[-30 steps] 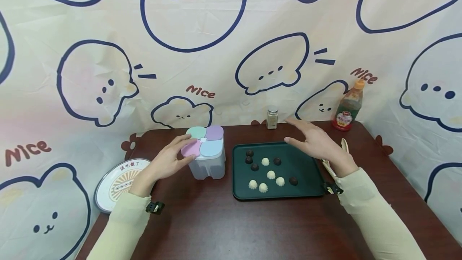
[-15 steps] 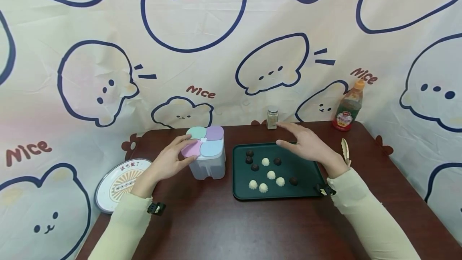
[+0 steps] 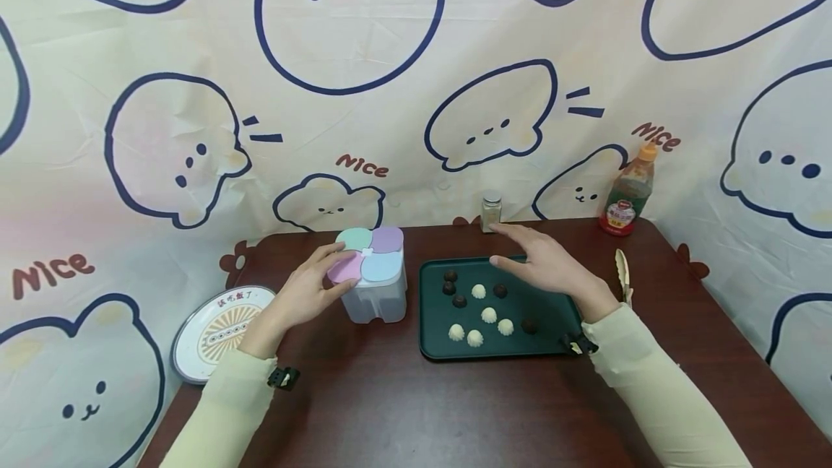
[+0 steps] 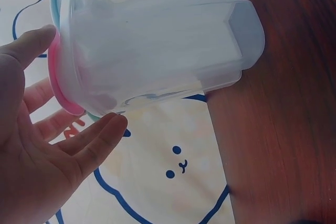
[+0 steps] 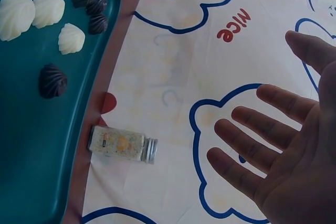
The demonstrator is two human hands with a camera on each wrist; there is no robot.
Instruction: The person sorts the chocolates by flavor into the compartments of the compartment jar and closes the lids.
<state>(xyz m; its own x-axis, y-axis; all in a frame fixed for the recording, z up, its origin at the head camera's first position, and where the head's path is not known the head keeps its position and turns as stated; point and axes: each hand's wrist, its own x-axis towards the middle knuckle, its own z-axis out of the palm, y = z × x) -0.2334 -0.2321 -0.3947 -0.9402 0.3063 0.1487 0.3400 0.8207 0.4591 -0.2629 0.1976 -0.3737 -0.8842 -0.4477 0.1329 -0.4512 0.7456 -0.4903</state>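
Note:
My left hand [image 3: 300,296] rests at the lidded translucent storage container [image 3: 373,303], thumb and fingers spread around its pink lid [image 3: 343,270]; the other lids are mint, purple and blue. In the left wrist view the fingers [image 4: 102,140] are mostly straight and the thumb tip lies at the pink lid's edge. My right hand [image 3: 549,258] hovers over the back of the dark green tray [image 3: 437,320], fingers extended and holding nothing. On the tray sit several white swirled pieces [image 3: 488,315] and several dark brown ones [image 3: 500,290]. A small glass seasoning jar [image 5: 118,144] stands just past the right fingertips.
A sauce bottle [image 3: 625,197] with an orange cap stands at the back right corner. Pale tongs [image 3: 622,273] lie right of the tray, partly behind the right forearm. A round white printed plate [image 3: 195,341] is at the left edge. Patterned cloth [image 3: 403,136] hangs behind.
My right hand has moved left over the tray, toward the seasoning jar, uncovering more of the tongs. The left hand and the container have stayed nearly still.

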